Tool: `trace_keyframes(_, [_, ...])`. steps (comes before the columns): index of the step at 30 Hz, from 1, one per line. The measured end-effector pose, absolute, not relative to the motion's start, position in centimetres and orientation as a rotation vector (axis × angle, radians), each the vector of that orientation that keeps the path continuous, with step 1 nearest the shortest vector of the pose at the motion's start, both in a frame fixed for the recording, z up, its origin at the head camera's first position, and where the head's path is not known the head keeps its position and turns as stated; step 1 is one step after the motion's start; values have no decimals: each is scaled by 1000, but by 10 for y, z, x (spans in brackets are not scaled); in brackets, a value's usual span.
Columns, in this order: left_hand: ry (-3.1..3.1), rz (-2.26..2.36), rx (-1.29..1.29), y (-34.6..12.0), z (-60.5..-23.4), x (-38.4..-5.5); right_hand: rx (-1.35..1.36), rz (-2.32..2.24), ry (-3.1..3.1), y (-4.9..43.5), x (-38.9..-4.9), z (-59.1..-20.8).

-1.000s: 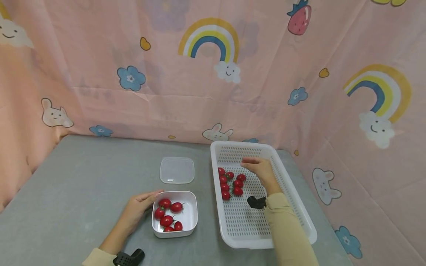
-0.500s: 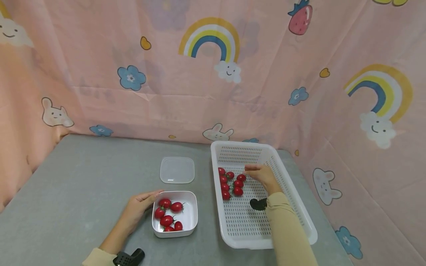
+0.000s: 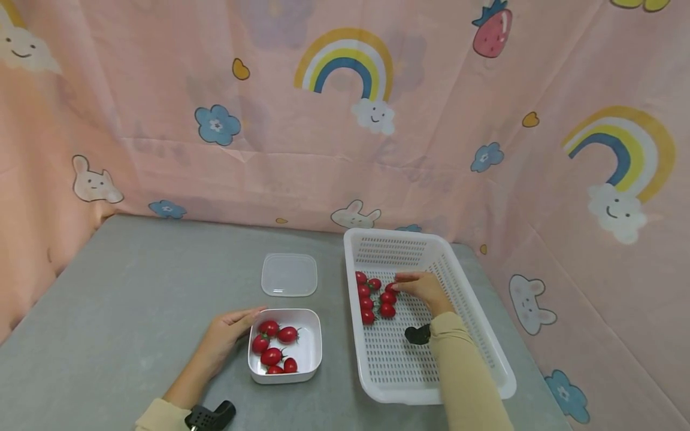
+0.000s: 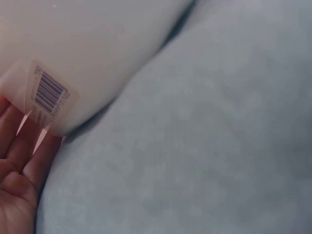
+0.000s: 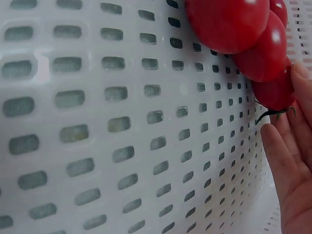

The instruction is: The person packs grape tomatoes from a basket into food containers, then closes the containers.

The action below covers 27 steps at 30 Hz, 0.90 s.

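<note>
In the head view, my left hand (image 3: 226, 335) rests at the left side of a small white box (image 3: 311, 341) holding several cherry tomatoes (image 3: 272, 356). The left wrist view shows the fingers (image 4: 22, 146) fairly straight against the box wall, beside a barcode label (image 4: 48, 95). My right hand (image 3: 428, 290) reaches into a white perforated basket (image 3: 377, 383). Its fingers stand around the end cherry tomato (image 5: 274, 92) of a row. In the right wrist view, one fingertip touches or nearly touches that tomato, while another digit lies apart, below its green stem.
A clear flat lid (image 3: 289, 275) lies behind the box on the grey table (image 3: 162, 287). More cherry tomatoes (image 3: 366, 304) sit along the basket's left wall. A pink patterned curtain (image 3: 269, 173) closes off the back and sides.
My right hand has come down and nearer to me in the basket, reaching the end tomato. The left hand stays at the box. The head view has shifted slightly.
</note>
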<state>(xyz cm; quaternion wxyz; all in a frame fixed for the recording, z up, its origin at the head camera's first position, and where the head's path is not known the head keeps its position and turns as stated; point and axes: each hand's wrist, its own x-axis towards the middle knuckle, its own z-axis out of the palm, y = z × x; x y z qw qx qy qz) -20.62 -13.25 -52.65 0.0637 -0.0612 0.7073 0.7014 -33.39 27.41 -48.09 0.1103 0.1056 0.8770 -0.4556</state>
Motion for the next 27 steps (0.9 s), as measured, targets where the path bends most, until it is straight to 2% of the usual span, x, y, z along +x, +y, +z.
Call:
trace_keyframes(15, [2147, 2119, -206, -133, -527, -207, 449, -1266, 2562, 271, -341, -487])
trace_keyframes(27, [2171, 2103, -195, -133, -528, -206, 410, -1209, 2628, 269, -340, -478])
